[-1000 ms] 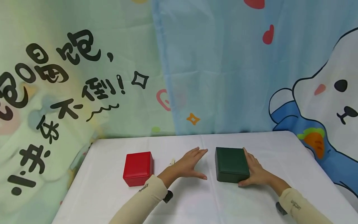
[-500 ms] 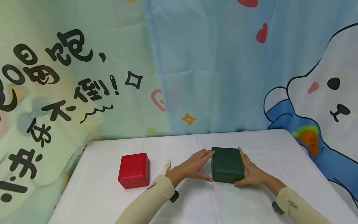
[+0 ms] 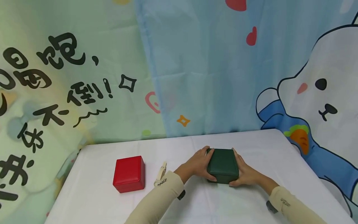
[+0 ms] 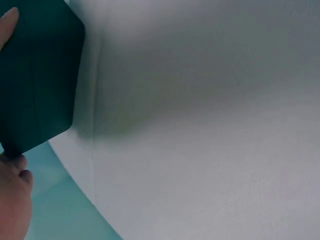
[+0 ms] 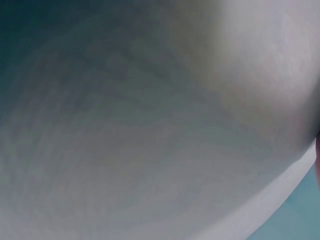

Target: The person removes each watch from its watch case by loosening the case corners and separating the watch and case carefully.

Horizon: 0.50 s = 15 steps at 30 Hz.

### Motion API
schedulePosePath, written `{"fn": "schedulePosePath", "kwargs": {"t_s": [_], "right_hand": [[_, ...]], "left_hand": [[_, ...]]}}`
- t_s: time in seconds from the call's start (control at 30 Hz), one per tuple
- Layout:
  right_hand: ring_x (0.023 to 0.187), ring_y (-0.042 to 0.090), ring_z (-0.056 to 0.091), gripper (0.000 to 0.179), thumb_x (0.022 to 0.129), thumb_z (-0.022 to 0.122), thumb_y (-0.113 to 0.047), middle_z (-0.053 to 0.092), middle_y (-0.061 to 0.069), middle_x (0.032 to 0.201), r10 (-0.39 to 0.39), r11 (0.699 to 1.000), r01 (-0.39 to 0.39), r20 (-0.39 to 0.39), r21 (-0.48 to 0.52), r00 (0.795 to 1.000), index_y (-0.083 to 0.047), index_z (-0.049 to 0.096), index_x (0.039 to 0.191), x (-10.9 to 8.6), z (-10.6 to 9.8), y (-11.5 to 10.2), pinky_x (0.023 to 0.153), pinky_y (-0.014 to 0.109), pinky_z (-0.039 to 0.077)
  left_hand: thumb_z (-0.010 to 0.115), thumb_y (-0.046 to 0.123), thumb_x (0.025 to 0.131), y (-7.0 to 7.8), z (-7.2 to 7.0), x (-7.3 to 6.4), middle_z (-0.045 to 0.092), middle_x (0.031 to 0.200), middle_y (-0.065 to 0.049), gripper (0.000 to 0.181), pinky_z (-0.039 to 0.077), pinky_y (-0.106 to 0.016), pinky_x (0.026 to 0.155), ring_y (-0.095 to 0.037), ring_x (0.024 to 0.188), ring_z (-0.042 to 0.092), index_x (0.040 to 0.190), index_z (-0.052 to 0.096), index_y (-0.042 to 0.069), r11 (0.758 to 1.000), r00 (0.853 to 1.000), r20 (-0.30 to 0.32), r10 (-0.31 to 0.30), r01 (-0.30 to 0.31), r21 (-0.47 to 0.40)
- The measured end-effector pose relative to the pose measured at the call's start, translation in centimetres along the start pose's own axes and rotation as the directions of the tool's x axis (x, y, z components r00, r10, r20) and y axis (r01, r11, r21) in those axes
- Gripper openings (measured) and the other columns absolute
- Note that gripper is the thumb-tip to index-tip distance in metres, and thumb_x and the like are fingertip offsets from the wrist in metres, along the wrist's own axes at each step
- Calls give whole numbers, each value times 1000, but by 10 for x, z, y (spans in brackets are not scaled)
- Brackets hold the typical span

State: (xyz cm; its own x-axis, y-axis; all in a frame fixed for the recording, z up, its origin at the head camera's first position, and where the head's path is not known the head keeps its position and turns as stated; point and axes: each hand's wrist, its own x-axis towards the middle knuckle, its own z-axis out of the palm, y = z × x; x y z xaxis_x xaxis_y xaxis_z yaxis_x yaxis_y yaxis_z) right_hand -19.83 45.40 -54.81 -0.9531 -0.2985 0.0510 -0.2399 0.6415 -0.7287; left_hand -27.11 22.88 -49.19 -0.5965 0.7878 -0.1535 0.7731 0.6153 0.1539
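Note:
In the head view a dark green box, squarish with a smooth top, is held between both hands on the right half of the table. The left hand grips its left side, thumb at the front and fingers toward the back corner. On the opposite side the right hand holds the box, its thumb at the front right corner. The left wrist view shows the green box with parts of the left hand at its edges. The right wrist view is blurred and mostly white cloth.
A red box sits to the left on the white-covered table. A pale strip sticks up beside the left sleeve. Behind the table hangs a printed curtain with lettering and a cartoon animal.
The left hand has moved right and now grips the green box's left side. The right hand keeps its place on the box. The whole scene has shifted slightly left in view.

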Motion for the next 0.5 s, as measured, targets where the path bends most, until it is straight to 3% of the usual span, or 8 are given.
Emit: {"fn": "schedulePosePath", "kwargs": {"t_s": [0.2, 0.5], "right_hand": [[127, 53, 15, 131, 58, 85, -24, 6, 34, 140, 13, 999, -13, 5, 42, 1000, 1, -12, 143, -1, 5, -1, 93, 71, 23], [126, 54, 14, 130, 58, 84, -20, 3, 36, 140, -52, 998, 52, 3, 38, 999, 2, -12, 142, 0, 4, 0, 91, 72, 23]], "left_hand": [[69, 64, 63, -2, 2, 3, 24, 146, -6, 111, 35, -24, 104, -16, 129, 36, 146, 17, 12, 1000, 1000, -18, -6, 6, 27], [71, 60, 63, -7, -5, 8, 24, 145, -6, 109, 38, -24, 100, -14, 127, 37, 146, 18, 13, 997, 999, 37, -1, 3, -74]]}}
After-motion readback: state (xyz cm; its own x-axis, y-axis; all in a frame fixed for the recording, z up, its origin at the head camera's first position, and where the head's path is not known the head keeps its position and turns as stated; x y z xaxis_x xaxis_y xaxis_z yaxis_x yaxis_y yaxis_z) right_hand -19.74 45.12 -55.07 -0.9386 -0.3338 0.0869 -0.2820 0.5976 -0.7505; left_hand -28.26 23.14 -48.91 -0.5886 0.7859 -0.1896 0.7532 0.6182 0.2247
